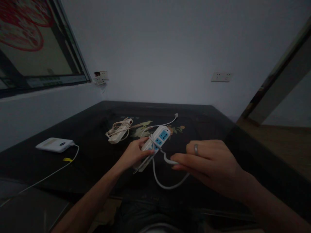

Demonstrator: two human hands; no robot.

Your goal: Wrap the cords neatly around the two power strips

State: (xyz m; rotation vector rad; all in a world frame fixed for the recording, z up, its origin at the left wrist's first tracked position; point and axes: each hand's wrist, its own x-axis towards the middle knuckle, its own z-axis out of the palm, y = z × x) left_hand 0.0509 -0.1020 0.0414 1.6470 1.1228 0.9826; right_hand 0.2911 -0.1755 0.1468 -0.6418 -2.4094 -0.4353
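A white power strip with blue socket faces [164, 135] lies tilted across the middle of the dark table. My left hand [136, 150] is closed around its near part, thumb on top and fingers at the far side. Its white cord [167, 188] crosses over the strip and hangs in a loop in front. Pinched between thumb and fingers of my right hand [206, 158], to the right of the strip, is a stretch of that cord. The cord's plug [176, 115] rests farther back on the table. What lies under my left palm is hidden.
A second power strip [118, 132], wrapped in its own cord, lies back left. At the left sits a white power bank [55, 144] with a thin cable [52, 176] running off the near edge. Wall sockets [221, 76] are behind the black table [206, 119].
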